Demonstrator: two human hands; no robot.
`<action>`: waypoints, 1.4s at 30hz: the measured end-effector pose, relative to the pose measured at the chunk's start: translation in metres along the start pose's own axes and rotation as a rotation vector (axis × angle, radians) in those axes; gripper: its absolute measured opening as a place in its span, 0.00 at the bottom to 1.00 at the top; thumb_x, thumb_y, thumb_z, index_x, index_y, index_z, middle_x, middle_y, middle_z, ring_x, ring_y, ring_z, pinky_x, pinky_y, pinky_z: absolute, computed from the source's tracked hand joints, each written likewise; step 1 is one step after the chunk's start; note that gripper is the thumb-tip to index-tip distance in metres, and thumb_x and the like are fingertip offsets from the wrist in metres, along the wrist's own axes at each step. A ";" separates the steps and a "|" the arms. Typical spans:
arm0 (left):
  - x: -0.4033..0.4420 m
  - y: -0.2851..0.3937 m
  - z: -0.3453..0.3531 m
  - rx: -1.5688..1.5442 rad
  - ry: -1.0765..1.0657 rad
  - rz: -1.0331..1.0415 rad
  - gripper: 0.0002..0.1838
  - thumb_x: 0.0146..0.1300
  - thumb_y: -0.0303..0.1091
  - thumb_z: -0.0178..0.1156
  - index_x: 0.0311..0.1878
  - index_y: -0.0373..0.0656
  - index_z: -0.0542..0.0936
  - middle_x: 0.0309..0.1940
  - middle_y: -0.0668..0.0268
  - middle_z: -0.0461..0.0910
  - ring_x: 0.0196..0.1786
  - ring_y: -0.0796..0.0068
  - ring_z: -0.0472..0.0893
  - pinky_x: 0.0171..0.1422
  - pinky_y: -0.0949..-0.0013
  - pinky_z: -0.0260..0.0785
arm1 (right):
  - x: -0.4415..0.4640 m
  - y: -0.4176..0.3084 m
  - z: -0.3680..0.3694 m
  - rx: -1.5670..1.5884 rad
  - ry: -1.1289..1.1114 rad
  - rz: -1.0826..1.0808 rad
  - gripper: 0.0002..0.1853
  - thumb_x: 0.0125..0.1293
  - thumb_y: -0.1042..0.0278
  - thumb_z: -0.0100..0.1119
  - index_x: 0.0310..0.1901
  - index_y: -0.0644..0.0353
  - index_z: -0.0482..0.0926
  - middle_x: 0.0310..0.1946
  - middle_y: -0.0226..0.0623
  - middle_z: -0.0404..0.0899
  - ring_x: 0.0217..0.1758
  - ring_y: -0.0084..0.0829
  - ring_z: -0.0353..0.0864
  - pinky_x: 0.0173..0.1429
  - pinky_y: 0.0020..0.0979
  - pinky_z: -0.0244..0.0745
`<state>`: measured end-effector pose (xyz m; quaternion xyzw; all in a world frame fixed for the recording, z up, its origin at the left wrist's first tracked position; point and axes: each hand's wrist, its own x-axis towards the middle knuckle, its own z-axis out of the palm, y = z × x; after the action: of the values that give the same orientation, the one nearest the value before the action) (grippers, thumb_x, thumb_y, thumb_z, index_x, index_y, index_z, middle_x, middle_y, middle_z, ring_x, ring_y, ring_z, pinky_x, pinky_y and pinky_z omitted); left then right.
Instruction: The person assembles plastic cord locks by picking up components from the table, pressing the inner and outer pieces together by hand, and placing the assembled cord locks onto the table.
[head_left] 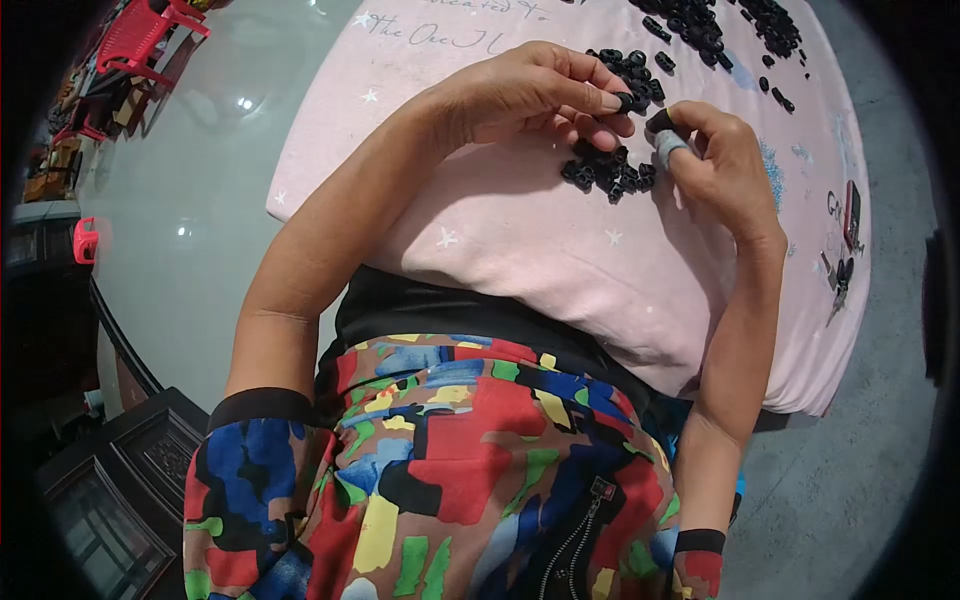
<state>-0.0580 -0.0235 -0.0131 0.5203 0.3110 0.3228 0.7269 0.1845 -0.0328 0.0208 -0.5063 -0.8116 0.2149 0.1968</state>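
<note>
My left hand (pixel 545 95) reaches over the pink cloth and pinches a small black plastic part (pixel 625 102) between thumb and index finger. To its right my right hand (pixel 722 165) is closed, thumb and fingers pressed together. Something black (pixel 660 122) shows at its fingertips; whether that is a part or a finger cover I cannot tell. A pale grey wrap (pixel 671 146) goes round one of its fingers. Below and between the hands lies a small pile of black parts (pixel 612 175). Another cluster of black parts (pixel 635 68) sits just behind my left fingertips.
Pink printed cloth (pixel 430 230) covers the work surface in front of me. Larger heaps of black parts (pixel 695 25) spread at the far side. Small scissors (pixel 840 285) and a dark red object (pixel 852 212) lie at the right edge. Red plastic chairs (pixel 150 40) stand far left.
</note>
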 end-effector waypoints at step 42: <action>0.003 -0.007 0.008 0.079 0.070 0.133 0.13 0.68 0.35 0.64 0.52 0.42 0.81 0.41 0.64 0.86 0.42 0.81 0.86 0.42 0.85 0.75 | 0.008 0.010 0.013 0.758 0.106 0.057 0.17 0.61 0.80 0.53 0.49 0.63 0.86 0.29 0.27 0.83 0.26 0.10 0.72 0.28 0.14 0.67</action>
<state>-0.0494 -0.0273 -0.0182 0.5565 0.3134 0.3757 0.6715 0.1814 -0.0232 0.0050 -0.4304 -0.6489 0.4786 0.4057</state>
